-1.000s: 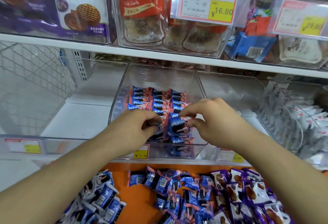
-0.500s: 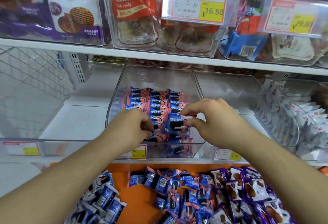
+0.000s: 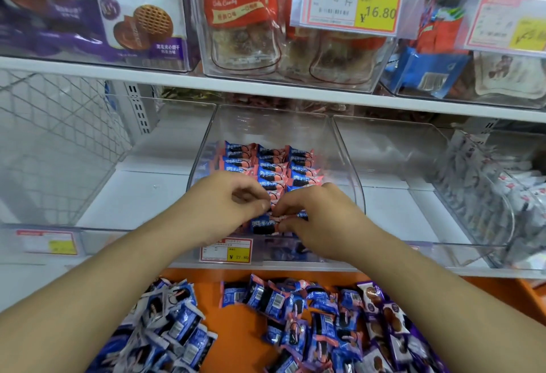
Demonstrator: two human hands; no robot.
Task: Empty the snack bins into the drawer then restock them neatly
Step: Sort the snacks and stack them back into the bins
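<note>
Now, hands: we have both inside the clear bin (image 3: 351, 166) on the middle shelf.
Left hand (image 3: 224, 204): fingers curled, pinching the left end of a blue-pink packet (image 3: 263, 226) near the bin's front edge.
Right hand (image 3: 319, 222): fingertips pinching the same packet's right end.
Rows (image 3: 270, 166): three neat columns of packets fill the bin's back half.
Drawer (image 3: 233, 325): orange, below the shelf's front edge, with loose packets (image 3: 295, 307) heaped across it.
Price tag (image 3: 226, 251): on the bin's front.

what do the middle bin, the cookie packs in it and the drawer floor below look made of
Middle bin: clear glossy hard plastic, probably acrylic; the shelf shows through its walls. Cookie packs: shiny printed plastic film, crimped ends. Drawer floor: smooth orange surface; material unclear.
</note>
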